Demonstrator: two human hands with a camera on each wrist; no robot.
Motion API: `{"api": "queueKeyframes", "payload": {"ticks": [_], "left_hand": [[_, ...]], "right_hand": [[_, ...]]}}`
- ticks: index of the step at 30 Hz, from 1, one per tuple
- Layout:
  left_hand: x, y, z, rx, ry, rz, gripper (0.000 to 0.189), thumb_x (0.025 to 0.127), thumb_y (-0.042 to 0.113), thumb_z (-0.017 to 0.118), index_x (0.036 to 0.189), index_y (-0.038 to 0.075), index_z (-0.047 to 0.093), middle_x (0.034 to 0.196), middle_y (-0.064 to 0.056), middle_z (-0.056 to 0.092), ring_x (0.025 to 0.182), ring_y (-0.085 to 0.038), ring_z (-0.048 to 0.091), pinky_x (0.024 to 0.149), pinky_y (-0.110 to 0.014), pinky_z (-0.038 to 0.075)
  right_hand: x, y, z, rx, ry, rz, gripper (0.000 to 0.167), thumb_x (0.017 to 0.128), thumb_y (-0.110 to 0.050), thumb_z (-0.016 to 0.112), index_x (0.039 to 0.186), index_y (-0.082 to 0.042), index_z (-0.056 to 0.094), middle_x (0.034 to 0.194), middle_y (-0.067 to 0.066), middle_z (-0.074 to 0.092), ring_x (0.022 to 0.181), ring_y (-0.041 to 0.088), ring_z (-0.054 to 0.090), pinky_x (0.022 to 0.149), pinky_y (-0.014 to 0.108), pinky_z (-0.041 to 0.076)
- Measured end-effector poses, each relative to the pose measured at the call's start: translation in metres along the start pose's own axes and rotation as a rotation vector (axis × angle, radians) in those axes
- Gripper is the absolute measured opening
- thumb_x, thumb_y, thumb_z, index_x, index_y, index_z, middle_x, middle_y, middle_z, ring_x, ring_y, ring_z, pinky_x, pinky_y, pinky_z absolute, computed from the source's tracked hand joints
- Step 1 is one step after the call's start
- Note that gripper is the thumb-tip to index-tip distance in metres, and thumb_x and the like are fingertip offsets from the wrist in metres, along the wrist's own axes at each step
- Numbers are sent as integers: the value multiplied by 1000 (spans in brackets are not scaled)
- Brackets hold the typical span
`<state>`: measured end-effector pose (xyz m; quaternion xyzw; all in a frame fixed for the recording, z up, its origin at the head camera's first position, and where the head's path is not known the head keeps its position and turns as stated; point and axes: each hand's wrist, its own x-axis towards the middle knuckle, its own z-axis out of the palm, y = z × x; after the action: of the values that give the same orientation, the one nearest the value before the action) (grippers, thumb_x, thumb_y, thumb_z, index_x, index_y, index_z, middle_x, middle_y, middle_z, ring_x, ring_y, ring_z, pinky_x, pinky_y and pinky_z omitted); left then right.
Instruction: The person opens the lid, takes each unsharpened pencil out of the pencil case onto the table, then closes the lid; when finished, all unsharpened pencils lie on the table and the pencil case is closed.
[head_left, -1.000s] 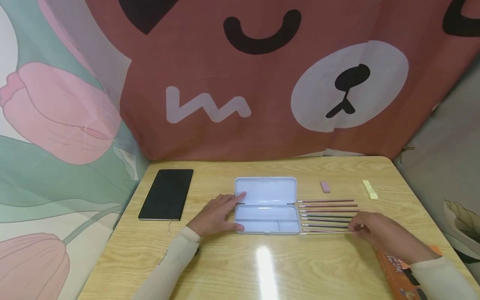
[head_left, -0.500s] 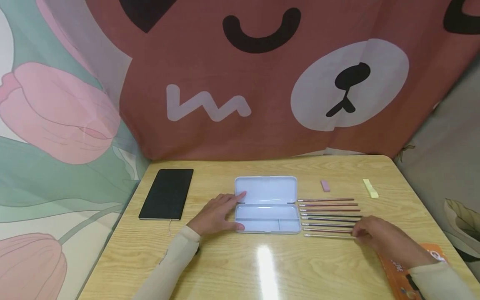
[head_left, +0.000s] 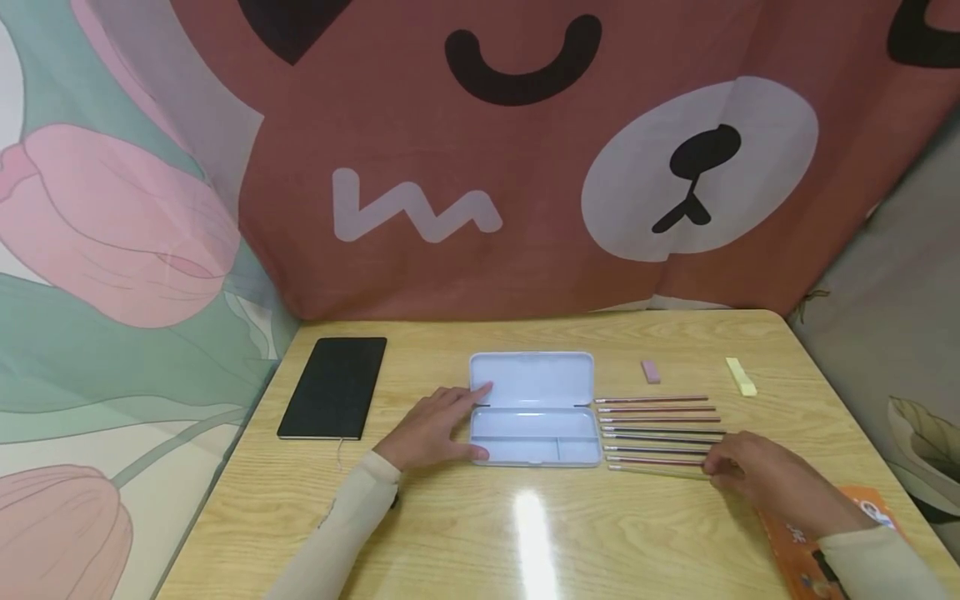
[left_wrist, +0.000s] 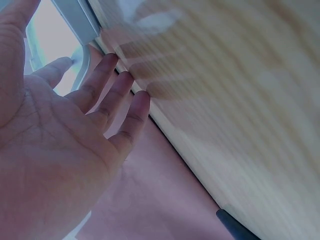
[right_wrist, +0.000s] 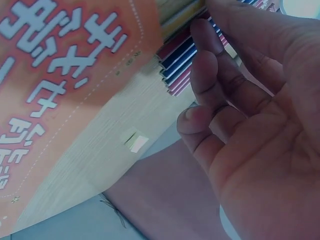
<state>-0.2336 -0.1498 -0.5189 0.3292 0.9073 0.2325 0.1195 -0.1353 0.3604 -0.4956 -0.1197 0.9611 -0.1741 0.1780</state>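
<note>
A pale blue-white pencil case lies unfolded on the table, its lower half split into compartments. My left hand rests at its left side, index fingertip over the lid's edge and thumb at the lower half's rim. In the left wrist view, the other fingers stretch out loosely. Right of the case, several pencils lie in a row, white-tipped ends toward it. With thumb and index finger, my right hand pinches the right end of the nearest one, a yellow pencil. Its far end is hidden by the fingers.
A black notebook lies at the left. Behind the pencils are a pink eraser and a pale yellow block. An orange booklet sits partly under the right forearm. A printed cloth hangs behind the table.
The right hand has shifted slightly right and toward me, drawing the yellow pencil away from the row so that it now slants. The left hand and the case have stayed put.
</note>
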Motion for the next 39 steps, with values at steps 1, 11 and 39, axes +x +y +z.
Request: {"api": "queueKeyframes", "payload": {"ticks": [1,11,39], "left_hand": [[0,0,0,-1,0,0,109,92,62,84,178,27,26,172,-10,46,156,-34,44,128,-60,37],[0,-1,0,3,3,-1,109,92,63,83,178,29,25,172,-9,46,156,-33,45,127,-60,37],[0,5,-2,17,56,21,112,89,55,88,178,30,24,179,-18,33,160,-42,42,125,-66,40]], "right_hand": [[0,-1,0,-2,8,-4,14,93,-10,87,100,-20,79,100,-9,72,92,9,68,76,32,59],[4,-3,2,-32,37,-69,18,91,-5,87,96,-21,80,98,-12,73,90,5,67,75,30,59],[31,-63,-11,-34,364,-194,81,96,-38,88,161,-10,48,150,19,62,135,44,61,108,70,48]]}}
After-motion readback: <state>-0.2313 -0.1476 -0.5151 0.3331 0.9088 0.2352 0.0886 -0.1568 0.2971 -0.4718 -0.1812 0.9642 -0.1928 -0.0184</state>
